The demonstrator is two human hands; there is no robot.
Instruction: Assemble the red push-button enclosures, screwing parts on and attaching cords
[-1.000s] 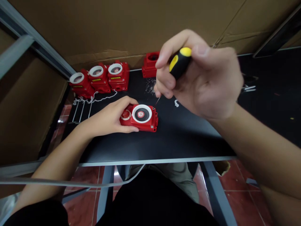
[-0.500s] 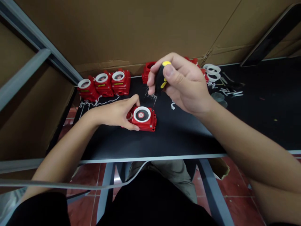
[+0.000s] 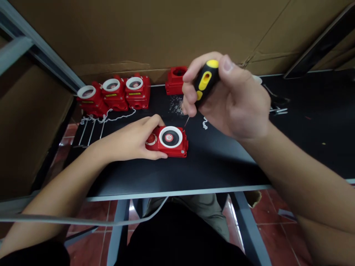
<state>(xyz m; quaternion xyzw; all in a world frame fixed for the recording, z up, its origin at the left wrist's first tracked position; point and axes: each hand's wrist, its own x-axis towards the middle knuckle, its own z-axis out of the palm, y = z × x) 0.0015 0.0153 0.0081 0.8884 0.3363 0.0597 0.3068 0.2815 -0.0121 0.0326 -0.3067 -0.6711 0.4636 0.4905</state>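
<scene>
Legible text: none. Yellow labels (image 3: 135,94), three, one on each of the rear-left red units (image 3: 142,99); lettering too small. Round red-and-white label (image 3: 169,137), one, on dark disc (image 3: 175,139) of front device (image 3: 176,152); illegible.

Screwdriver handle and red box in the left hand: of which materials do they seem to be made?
Screwdriver handle: probably plastic, perhaps rubbery, dull black with bright yellow parts. Red box: glossy, as its pale reflections show; painted metal or plastic, I cannot tell which.
</scene>
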